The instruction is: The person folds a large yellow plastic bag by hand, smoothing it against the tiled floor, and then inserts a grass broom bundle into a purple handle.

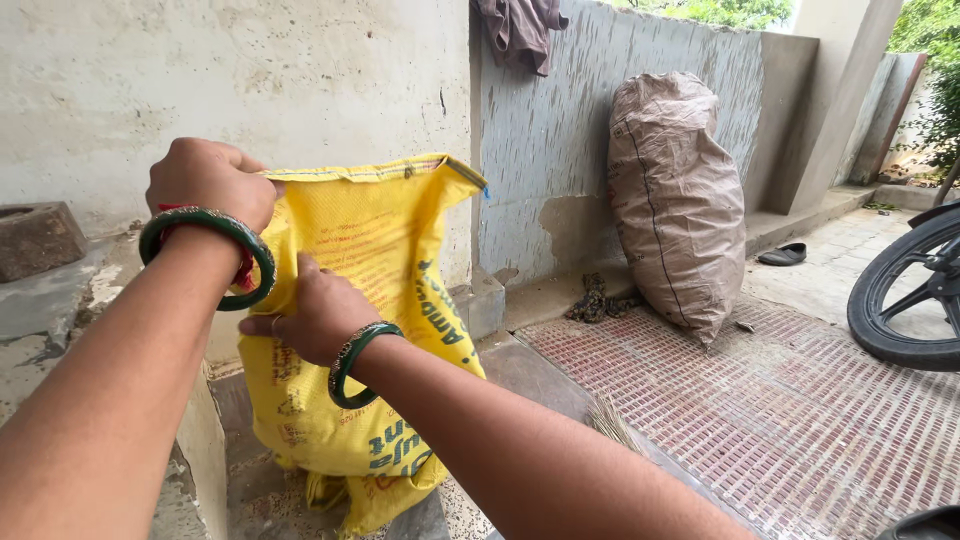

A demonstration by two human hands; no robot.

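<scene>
2 hands held a yellow sack — left hand fisted on its top edge, right hand pinching the side — near a brown sack.

Woven plastic yellow sack, glossy green bangles, rough plaster wall

A concrete floor carries the yellow sack upright by the wall. On the tiled part a brown sack leans, with a sandal and a tyre beyond.
</scene>
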